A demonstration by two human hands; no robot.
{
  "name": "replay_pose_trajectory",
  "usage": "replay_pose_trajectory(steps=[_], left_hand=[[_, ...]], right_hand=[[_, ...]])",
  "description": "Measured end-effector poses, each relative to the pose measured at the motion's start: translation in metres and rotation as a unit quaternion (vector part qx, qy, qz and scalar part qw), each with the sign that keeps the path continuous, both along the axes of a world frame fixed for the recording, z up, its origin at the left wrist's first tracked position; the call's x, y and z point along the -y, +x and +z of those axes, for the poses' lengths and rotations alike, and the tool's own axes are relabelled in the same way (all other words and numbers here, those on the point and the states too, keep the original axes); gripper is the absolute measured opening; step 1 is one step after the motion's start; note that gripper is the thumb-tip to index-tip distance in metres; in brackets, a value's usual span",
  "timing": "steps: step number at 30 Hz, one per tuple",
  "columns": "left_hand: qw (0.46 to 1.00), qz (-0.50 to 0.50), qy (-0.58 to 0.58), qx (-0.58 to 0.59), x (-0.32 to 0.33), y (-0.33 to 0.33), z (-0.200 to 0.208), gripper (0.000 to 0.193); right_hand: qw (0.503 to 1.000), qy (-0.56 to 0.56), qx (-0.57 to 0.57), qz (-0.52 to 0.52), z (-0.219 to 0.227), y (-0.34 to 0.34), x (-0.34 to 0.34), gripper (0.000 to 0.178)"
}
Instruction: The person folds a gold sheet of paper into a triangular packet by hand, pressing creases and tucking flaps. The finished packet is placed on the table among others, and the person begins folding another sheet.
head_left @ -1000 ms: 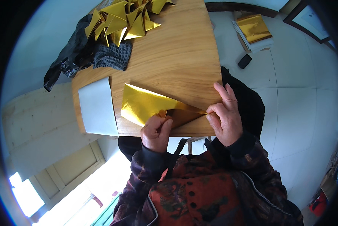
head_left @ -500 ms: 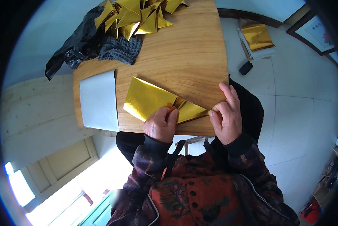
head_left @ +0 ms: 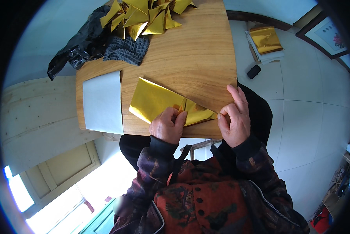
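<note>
A shiny gold foil paper (head_left: 155,96) lies slanted on the wooden table in front of me, with a crease across its middle and its right part tapering to a point. My left hand (head_left: 168,124) pinches the lower edge near that crease, thumb and forefinger closed on it. At the tapered right tip, my right hand (head_left: 235,121) grips the paper between thumb and forefinger, its other fingers raised. To the left of the foil paper rests a pale grey-white sheet (head_left: 102,103).
Several folded gold foil pieces (head_left: 151,17) are heaped at the table's far end, beside a black plastic bag (head_left: 79,48) and a dark grey textured cloth (head_left: 127,50). On the floor at right sit a stack of gold paper (head_left: 266,40) and a small black object (head_left: 254,71).
The tapered right part of the foil paper shifts slightly in shape and reflection, its crease now steeper. Both hands stay almost in place, still pinching the paper.
</note>
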State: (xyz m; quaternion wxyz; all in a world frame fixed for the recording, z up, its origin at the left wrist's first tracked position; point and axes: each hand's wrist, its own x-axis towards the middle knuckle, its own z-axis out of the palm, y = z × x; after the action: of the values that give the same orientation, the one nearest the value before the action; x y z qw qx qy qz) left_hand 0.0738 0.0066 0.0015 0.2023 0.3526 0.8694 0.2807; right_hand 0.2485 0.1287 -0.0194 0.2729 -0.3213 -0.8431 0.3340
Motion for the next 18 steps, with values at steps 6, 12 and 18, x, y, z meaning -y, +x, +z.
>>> replay_pose_trajectory(steps=[6, 12, 18], left_hand=[[1.0, -0.011, -0.014, -0.016, -0.002, 0.0, 0.0, 0.026], [0.998, -0.028, -0.027, -0.046, -0.002, 0.0, 0.001, 0.028], [0.996, -0.041, -0.018, -0.071, -0.002, 0.0, 0.0, 0.029]], right_hand=[[0.999, 0.024, -0.024, -0.01, -0.002, -0.004, 0.001, 0.018], [0.984, 0.161, 0.071, 0.032, 0.01, -0.001, 0.016, 0.035], [0.968, 0.14, 0.103, 0.178, 0.007, -0.012, 0.042, 0.074]])
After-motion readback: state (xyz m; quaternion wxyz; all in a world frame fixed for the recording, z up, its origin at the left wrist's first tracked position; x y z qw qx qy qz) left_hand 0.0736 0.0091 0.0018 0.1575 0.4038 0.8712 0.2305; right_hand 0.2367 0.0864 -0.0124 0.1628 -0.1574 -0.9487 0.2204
